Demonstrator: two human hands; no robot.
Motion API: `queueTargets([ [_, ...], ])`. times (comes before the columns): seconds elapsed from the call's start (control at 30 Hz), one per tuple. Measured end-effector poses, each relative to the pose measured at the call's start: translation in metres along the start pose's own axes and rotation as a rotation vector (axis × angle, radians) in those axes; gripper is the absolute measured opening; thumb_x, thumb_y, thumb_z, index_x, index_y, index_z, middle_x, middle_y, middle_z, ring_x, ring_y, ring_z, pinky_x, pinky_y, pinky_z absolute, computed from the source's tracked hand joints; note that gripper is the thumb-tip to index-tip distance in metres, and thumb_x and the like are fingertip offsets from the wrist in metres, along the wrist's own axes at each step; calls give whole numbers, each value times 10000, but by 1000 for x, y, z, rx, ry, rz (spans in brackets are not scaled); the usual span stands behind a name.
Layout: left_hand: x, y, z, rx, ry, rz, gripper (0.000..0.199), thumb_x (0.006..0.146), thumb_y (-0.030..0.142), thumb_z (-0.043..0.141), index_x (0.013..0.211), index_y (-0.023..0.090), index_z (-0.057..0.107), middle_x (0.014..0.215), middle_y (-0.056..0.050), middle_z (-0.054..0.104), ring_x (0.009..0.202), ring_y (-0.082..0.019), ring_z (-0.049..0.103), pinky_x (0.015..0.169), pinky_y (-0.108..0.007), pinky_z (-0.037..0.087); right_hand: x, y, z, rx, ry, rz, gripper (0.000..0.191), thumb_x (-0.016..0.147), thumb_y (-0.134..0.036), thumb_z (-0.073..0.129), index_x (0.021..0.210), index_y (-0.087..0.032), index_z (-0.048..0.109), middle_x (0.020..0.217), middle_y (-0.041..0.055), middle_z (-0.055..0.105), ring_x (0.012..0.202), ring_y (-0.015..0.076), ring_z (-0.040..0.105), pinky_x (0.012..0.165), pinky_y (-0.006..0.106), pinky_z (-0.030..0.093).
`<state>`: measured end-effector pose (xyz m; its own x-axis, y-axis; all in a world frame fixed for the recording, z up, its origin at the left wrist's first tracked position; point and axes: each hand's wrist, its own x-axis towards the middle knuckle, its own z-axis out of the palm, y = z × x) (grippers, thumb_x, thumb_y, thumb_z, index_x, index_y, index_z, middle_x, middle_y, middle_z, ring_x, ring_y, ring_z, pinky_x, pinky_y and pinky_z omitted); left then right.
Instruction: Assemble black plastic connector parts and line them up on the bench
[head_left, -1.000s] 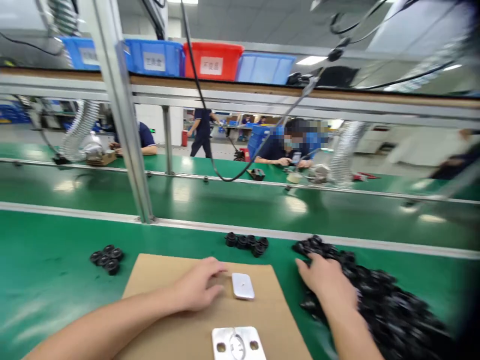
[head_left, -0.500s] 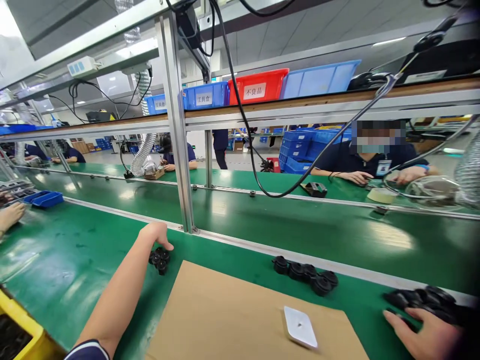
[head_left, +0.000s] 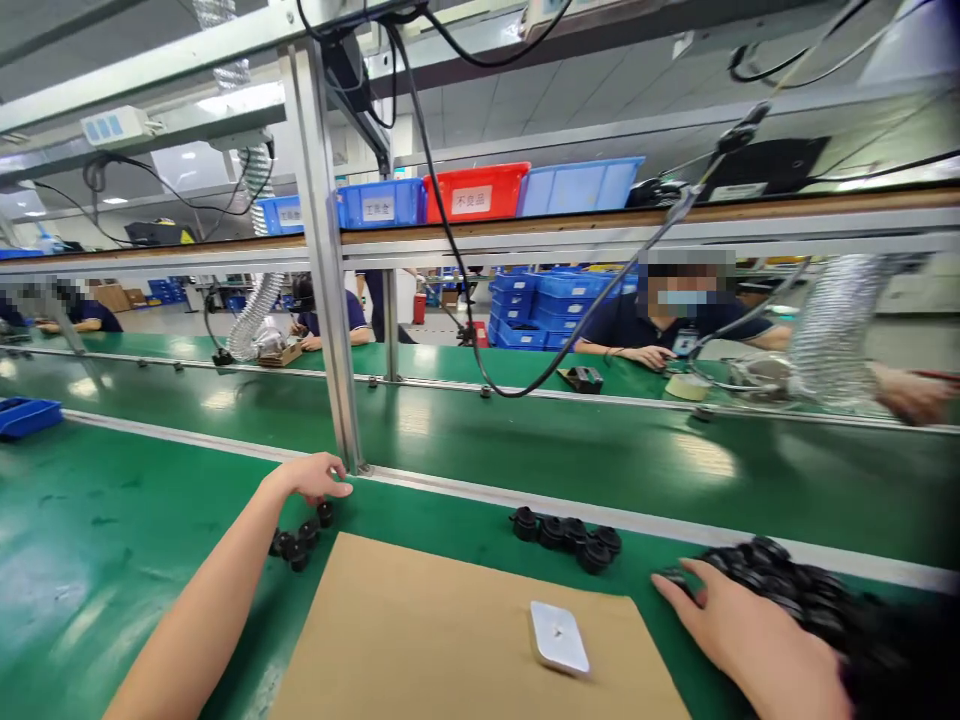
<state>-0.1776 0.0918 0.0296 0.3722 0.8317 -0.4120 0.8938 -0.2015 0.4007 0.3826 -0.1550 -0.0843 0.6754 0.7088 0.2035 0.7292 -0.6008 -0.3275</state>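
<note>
On the left, my left hand [head_left: 315, 478] is held low over the green work surface near the metal post. Its thumb and fingers are apart, with nothing visible in them. Just below it lie several small black round parts [head_left: 298, 552], loosely grouped. At the right, my right hand [head_left: 739, 620] reaches to the edge of a heap of black round parts [head_left: 772, 570]. Between its thumb and forefinger sits one black round part [head_left: 677, 578]; the other fingers are partly hidden. Another row of black parts [head_left: 574, 533] stands between the hands, behind the cardboard.
A brown cardboard sheet [head_left: 435, 630] lies in front of me, carrying a white rounded plate [head_left: 559, 637]. The metal post [head_left: 322, 270] rises beside my left hand. A black cable [head_left: 442, 200] hangs in a loop. Across the line sits a masked co-worker [head_left: 675, 320].
The view has swung to the right. My left hand has shifted off the black parts, which look more spread out. My right hand has come further into view with its heap.
</note>
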Motion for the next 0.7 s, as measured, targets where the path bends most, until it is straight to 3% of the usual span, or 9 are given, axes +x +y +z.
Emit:
queueTargets([
  [0.07,-1,10,7,43,19,82,602,743,492,702,1246,175,607,1172,-124,719,963,-300,729,784,-332,586,-17,-26,-23,-184,-56,-7,449,954,-563,540,1240,-262,712,1077,206,722,959,415,681,797,546,486],
  [0.17,-1,20,22,194,35,153,708,556,347,825,1220,172,653,1251,-146,681,1103,-351,677,925,-387,545,-30,-47,-40,-302,-77,-50,391,1024,-435,496,1300,-223,674,1116,148,729,1035,377,677,824,493,508],
  [0.27,2,25,36,335,29,124,691,489,211,819,1163,179,674,1199,-141,702,1073,-359,681,861,-390,550,-32,-48,-42,-296,-82,-65,358,1044,-394,490,1300,-218,668,1077,123,737,1067,345,670,860,465,501],
  [0.43,2,34,48,361,87,116,467,538,21,616,976,171,675,932,-87,723,847,-299,702,676,-318,505,-31,-42,-42,-173,-162,-67,357,1072,-369,432,1306,-238,669,1174,107,719,1163,317,631,926,444,471],
  [0.6,-15,74,68,211,316,362,317,730,26,504,967,172,657,993,-78,702,964,-267,663,831,-320,480,-34,-38,-47,-199,-177,-46,383,1085,-363,375,1205,-264,725,1152,100,724,1138,332,630,922,451,458],
  [0.7,-30,109,104,52,270,548,325,825,81,486,1081,196,651,1103,-73,691,1042,-255,639,916,-340,476,-34,-35,-48,-205,-175,-32,394,1074,-300,366,1340,-258,653,1272,107,677,1185,310,603,954,438,441],
])
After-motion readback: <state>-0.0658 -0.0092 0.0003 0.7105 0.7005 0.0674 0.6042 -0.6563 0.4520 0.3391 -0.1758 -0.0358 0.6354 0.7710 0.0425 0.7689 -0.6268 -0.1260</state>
